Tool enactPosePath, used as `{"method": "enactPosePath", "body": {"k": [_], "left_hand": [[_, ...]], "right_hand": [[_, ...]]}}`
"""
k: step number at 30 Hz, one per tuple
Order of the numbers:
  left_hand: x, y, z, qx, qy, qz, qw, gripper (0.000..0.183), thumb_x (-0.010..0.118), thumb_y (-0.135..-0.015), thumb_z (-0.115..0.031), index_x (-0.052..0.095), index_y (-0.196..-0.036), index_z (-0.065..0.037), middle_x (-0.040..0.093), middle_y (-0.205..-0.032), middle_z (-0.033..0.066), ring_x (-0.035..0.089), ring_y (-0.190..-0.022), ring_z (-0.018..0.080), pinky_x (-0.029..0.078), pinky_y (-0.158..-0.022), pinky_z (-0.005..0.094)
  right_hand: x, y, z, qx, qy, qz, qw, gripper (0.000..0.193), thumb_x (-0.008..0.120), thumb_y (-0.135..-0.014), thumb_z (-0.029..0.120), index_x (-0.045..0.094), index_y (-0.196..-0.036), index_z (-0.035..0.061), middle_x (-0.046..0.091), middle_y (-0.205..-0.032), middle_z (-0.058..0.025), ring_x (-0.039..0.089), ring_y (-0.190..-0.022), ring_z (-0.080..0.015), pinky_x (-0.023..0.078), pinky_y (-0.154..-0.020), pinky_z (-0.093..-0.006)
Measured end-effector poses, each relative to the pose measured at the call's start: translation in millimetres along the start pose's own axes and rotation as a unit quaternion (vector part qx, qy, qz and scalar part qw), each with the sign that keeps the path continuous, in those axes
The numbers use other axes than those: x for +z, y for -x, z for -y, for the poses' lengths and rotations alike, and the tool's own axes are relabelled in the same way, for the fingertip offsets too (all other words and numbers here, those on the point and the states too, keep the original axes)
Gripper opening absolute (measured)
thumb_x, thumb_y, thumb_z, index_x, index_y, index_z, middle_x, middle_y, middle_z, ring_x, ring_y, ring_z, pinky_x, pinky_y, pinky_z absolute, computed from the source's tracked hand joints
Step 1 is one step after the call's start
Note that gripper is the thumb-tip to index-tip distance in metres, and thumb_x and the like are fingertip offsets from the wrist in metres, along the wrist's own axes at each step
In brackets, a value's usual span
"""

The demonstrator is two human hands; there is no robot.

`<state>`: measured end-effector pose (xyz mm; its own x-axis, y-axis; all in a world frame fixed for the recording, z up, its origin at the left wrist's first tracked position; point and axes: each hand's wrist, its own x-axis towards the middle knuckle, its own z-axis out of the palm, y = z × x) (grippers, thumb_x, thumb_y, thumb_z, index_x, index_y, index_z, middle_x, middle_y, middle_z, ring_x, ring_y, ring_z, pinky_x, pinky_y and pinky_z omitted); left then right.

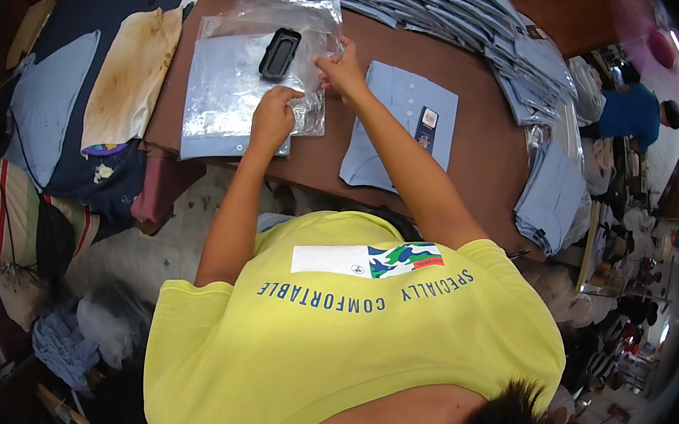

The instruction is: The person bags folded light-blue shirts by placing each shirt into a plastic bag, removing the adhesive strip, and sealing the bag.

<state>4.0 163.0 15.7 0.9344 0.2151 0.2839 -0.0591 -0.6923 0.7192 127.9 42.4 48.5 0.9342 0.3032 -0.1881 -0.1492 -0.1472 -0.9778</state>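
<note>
My left hand (272, 119) is curled closed over the near part of a stack of clear plastic bags (242, 93), its fingertips pointing right. What its fingers hold, if anything, is hidden. Beside the bags' right edge, my right hand (342, 69) has its thumb and fingers apart, close to the plastic. A small black oblong tray (280, 54) rests on the bags just beyond my hands. Light blue folded cloth (223, 146) shows under the plastic. Right of my right forearm lies a folded light blue shirt (409, 91) with buttons and a dark tag (426, 129).
Piles of folded blue shirts (450, 7) line the far and right side of the brown table (485, 162). A scorched cream pad (128, 81) and a blue garment (59, 101) lie on a dark surface at left. Another person (634, 111) is at far right.
</note>
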Motion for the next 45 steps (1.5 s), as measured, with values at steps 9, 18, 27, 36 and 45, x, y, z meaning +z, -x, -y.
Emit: {"method": "enactPosePath", "body": {"k": [9,18,27,36,45], "left_hand": [[5,-45,30,0.047,-0.195,-0.049,0.978,0.027,0.058,-0.083,-0.025,0.064,-0.109,-0.021,0.048,-0.128,0.0088,0.039,-0.116,0.0365,0.031,-0.097,0.0496],[-29,-11,34,-0.016,-0.093,-0.096,0.991,0.035,0.062,-0.078,-0.010,0.061,-0.113,-0.016,0.052,-0.119,0.0074,0.043,-0.106,0.0338,0.038,-0.092,0.0424],[-35,-4,41,-0.024,-0.125,-0.145,0.981,0.029,0.061,-0.077,-0.006,0.065,-0.104,-0.016,0.053,-0.117,0.0078,0.043,-0.108,0.0332,0.038,-0.092,0.0410],[-3,-30,-16,0.027,-0.166,-0.204,0.964,0.029,0.064,-0.076,-0.012,0.063,-0.105,-0.017,0.049,-0.120,0.0147,0.043,-0.113,0.0340,0.030,-0.098,0.0443],[144,-64,-108,0.177,-0.064,0.161,0.969,0.044,0.064,-0.079,-0.029,0.054,-0.122,-0.023,0.039,-0.138,0.0072,0.028,-0.131,0.0341,0.023,-0.102,0.0589]], "right_hand": [[-13,-20,-56,-0.050,0.118,0.098,0.987,0.036,0.057,-0.075,0.002,0.060,-0.110,0.0074,0.058,-0.069,-0.0063,0.057,-0.057,-0.0150,0.048,-0.051,-0.0290],[-45,-18,-30,-0.270,0.300,0.024,0.915,0.047,0.066,-0.067,0.007,0.059,-0.113,0.0113,0.052,-0.123,-0.0117,0.051,-0.110,-0.0296,0.046,-0.085,-0.0353],[-72,2,-13,-0.338,0.338,-0.106,0.872,0.027,0.059,-0.064,-0.005,0.070,-0.075,0.0175,0.053,-0.104,-0.0065,0.049,-0.098,-0.0270,0.039,-0.086,-0.0354],[-205,56,-63,-0.227,0.109,-0.139,0.958,0.020,0.057,-0.074,-0.007,0.070,-0.085,0.0040,0.061,-0.100,-0.0082,0.058,-0.095,-0.0191,0.045,-0.082,-0.0272],[-245,113,-44,0.009,-0.224,0.078,0.971,0.033,0.047,-0.089,0.015,0.052,-0.116,-0.0033,0.059,-0.111,-0.0110,0.057,-0.094,-0.0152,0.044,-0.087,-0.0283]]}}
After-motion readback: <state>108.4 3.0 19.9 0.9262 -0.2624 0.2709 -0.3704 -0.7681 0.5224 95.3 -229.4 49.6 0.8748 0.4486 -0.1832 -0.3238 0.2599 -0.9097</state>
